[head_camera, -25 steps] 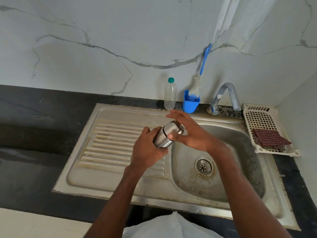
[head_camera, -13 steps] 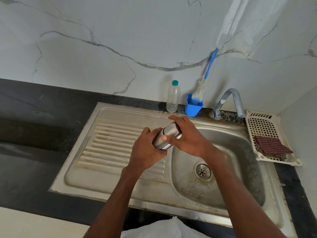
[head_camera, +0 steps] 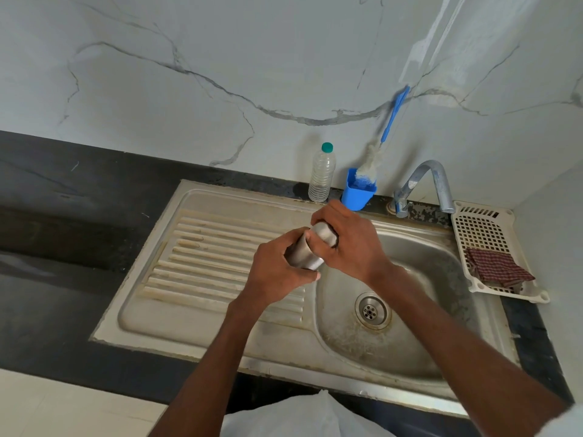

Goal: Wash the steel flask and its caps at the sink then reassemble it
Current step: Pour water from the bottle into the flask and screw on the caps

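Observation:
A steel flask (head_camera: pixel 304 253) is held tilted over the steel sink (head_camera: pixel 220 279), at the line between drainboard and basin. My left hand (head_camera: pixel 277 272) grips its lower body from below. My right hand (head_camera: pixel 350 244) wraps around the steel cap (head_camera: pixel 325 234) at the flask's upper end, fingers curled over it. Most of the flask is hidden by the two hands.
A tap (head_camera: pixel 426 187) stands behind the basin, with the drain (head_camera: pixel 370 310) below. A clear plastic bottle (head_camera: pixel 321 175) and a blue cup with a bottle brush (head_camera: pixel 359 190) stand at the wall. A white rack (head_camera: pixel 492 247) holding a checked cloth (head_camera: pixel 498 269) lies to the right.
My right hand has closed further over the flask's cap and turned on it. The flask stays in the same place above the sink.

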A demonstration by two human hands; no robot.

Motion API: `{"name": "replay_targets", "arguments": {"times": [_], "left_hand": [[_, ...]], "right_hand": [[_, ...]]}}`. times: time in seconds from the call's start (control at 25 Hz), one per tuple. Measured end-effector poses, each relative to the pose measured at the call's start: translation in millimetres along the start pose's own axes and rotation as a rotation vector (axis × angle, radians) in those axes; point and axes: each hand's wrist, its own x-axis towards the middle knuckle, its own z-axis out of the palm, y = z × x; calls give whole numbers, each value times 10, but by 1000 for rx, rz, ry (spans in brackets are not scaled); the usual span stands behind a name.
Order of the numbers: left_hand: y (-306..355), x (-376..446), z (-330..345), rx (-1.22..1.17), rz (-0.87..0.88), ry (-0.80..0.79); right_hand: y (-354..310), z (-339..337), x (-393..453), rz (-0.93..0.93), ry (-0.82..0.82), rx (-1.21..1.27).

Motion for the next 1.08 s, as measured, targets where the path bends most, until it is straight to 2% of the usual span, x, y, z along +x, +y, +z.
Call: {"name": "replay_targets", "arguments": {"times": [0.08,0.12,0.2,0.24,0.28,0.44,0.56,0.64,0.72,0.76,0.84,0.92,1.04,1.08], "left_hand": [[43,-23,38,45,30,78],[68,-22,39,122,66,137],[61,8,-18,344,155,251],[18,32,-69,434,184,294],[-32,51,-127,476,196,321],[-162,71,-339,334,101,418],[-195,13,-418,289,64,449],[-191,5,-481,280,52,441],[-183,14,-524,261,23,423],[-170,13,-531,260,19,411],[-160,-2,-525,272,40,391],[-157,-38,-510,283,66,371],[-124,-65,-482,302,63,356],[-105,-74,-469,296,56,355]], "right_hand": [[-155,102,75,195,71,-44],[-206,178,97,361,84,-39],[-306,284,186,770,86,89],[-362,317,247,926,67,166],[-413,358,317,995,36,206],[-687,445,667,838,-180,199],[-732,340,786,725,-453,337],[-674,188,801,565,-571,328],[-631,88,763,323,-545,212],[-639,69,744,263,-492,167],[-634,103,729,313,-420,48],[-602,99,724,374,-474,-76],[-511,-39,677,303,-592,56],[-497,-71,638,253,-571,114]]}}
